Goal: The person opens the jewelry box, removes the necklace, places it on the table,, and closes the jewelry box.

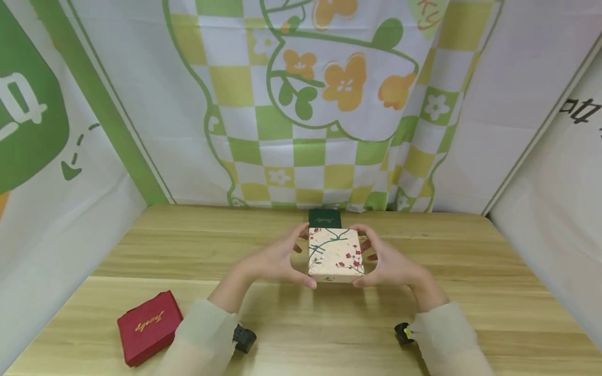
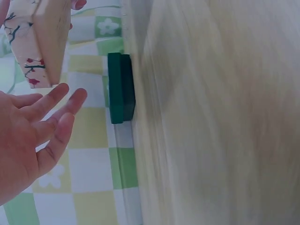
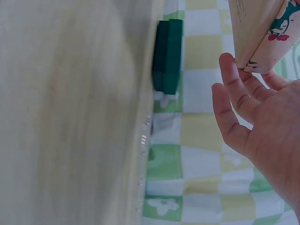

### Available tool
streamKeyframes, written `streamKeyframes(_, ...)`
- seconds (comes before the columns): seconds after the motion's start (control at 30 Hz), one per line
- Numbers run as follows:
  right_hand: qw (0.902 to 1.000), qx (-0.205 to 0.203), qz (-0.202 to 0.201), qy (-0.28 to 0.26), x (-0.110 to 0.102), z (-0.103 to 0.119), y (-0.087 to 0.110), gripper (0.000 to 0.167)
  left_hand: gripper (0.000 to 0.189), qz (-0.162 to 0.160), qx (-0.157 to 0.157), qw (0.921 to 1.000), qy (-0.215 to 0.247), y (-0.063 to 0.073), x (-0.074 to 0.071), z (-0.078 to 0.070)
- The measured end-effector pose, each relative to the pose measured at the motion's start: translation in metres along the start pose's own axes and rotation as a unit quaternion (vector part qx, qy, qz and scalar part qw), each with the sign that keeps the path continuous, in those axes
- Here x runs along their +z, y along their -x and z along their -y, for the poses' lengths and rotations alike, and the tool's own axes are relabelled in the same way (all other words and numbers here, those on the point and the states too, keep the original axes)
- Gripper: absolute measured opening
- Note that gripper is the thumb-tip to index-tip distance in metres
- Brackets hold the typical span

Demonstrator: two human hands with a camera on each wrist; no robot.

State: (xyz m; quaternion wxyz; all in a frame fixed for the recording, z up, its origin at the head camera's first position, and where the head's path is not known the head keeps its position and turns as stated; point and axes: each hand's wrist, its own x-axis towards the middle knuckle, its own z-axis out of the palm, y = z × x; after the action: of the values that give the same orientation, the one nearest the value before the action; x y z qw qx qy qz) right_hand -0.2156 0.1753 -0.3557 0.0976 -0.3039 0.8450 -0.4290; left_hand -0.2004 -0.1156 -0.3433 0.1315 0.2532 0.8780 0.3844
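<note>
A square cream gift box (image 1: 336,253) with red blossoms and green branches is held up between both hands. My left hand (image 1: 275,261) grips its left side, thumb at the near corner and fingers at the far one. On the opposite side my right hand (image 1: 395,265) grips it the same way. Both wrist views show the box (image 2: 49,42) raised off the table. In the right wrist view, fingers (image 3: 230,75) reach under its lower edge, the outer ones spread away from it. Behind the box stands a dark green box (image 1: 324,218), partly hidden in the head view.
A red box (image 1: 150,328) with gold lettering lies at the front left of the wooden table (image 1: 320,334), beside the left sleeve. Small shiny beads (image 3: 144,138) lie near the table's back edge. A checked cloth (image 1: 301,156) hangs behind, with white walls at both sides.
</note>
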Motion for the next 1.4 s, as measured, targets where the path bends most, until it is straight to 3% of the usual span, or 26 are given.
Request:
streamKeyframes(0.27, 0.9992, -0.021, -0.034, 0.002, -0.01, 0.008, 0.012, 0.112, 0.122, -0.012, 0.017, 0.9985, 0.05, 0.003, 0.012, -0.002)
streamKeyframes(0.57, 0.9991, -0.035, -0.024, -0.006, -0.009, 0.007, 0.011, 0.111, 0.112, -0.023, 0.04, 0.9947, 0.092, -0.001, 0.015, 0.001)
streamKeyframes(0.93, 0.9959, -0.06, -0.008, -0.068, -0.006, 0.014, 0.011, 0.112, 0.109, -0.041, 0.06, 0.9929, 0.095, 0.001, 0.015, 0.003)
streamKeyframes(1.2, 0.9958, -0.072, -0.007, -0.057, 0.003, 0.025, 0.005, 0.119, 0.105, -0.067, 0.069, 0.9909, 0.095, 0.003, 0.013, -0.002)
streamKeyframes(1.4, 0.9938, -0.094, -0.059, 0.001, 0.003, 0.03, 0.006, 0.116, 0.106, -0.079, 0.074, 0.9898, 0.093, 0.004, 0.013, -0.004)
